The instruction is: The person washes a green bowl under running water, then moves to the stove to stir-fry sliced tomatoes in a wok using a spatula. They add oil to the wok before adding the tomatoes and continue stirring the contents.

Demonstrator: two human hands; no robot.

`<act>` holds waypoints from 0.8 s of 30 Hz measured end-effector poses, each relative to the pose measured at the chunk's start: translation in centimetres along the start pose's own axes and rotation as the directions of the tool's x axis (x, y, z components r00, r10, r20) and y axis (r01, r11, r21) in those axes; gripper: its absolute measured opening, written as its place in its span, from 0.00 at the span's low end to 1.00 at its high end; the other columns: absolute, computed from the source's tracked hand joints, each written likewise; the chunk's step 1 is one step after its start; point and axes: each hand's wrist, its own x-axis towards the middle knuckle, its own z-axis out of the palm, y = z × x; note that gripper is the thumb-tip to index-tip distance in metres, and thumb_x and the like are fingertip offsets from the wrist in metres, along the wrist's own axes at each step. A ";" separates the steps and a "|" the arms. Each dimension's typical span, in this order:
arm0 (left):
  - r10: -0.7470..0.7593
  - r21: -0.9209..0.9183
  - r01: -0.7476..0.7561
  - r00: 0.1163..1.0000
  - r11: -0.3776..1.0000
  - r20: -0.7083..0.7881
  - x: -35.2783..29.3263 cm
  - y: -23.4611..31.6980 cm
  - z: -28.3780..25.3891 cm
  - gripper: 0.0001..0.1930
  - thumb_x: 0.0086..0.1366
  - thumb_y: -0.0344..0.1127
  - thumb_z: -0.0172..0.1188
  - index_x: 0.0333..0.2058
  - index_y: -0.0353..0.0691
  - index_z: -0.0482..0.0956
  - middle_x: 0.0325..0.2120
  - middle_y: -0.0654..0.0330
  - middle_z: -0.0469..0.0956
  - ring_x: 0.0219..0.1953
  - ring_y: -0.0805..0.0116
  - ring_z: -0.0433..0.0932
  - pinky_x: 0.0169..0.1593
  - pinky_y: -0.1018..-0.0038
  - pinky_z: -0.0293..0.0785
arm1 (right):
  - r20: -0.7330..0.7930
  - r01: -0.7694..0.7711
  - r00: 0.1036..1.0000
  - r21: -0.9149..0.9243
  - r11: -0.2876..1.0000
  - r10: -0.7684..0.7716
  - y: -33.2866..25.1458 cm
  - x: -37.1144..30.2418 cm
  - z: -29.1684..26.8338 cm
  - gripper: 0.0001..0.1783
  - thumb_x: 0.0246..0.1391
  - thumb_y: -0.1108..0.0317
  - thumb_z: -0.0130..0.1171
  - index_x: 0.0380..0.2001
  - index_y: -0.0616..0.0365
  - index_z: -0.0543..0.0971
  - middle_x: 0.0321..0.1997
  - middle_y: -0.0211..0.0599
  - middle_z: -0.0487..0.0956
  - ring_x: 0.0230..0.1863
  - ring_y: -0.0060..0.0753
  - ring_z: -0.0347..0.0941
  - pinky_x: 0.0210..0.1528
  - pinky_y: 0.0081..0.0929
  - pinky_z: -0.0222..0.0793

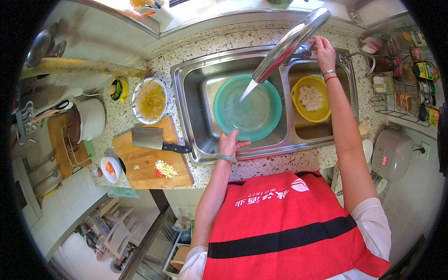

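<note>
A translucent green basin (248, 107) sits in the left bowl of the steel sink, with water running into it from the chrome faucet (291, 44). At the basin's near rim, my left hand (230, 143) grips the edge, the thumb on top. Reaching behind the faucet, my right hand (324, 55) has its fingers bent at the faucet handle (305, 50), which is partly hidden. Beside my right forearm, a yellow strainer basket (298, 111) with white cubes (310, 98) that look like tofu stands in the right bowl.
Left of the sink, a cutting board (135, 172) holds a cleaver (148, 137) and chopped bits (164, 169). Near it are a patterned bowl of yellowish food (150, 100), a white bowl (110, 176) and a white pot (91, 119). A spice rack (406, 74) and rice cooker (392, 151) stand right.
</note>
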 end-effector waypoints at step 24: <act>0.047 -0.064 -0.047 0.999 0.997 0.004 -0.2 0.2 0.1 0.19 0.63 0.30 0.51 0.52 0.40 0.58 0.46 0.54 0.70 0.36 0.56 0.79 0.30 0.65 0.83 | 0.007 -0.056 0.998 0.070 0.996 0.056 -0.3 -0.7 0.2 0.15 0.59 0.61 0.52 0.42 0.60 0.78 0.33 0.34 0.82 0.32 0.19 0.75 0.36 0.18 0.71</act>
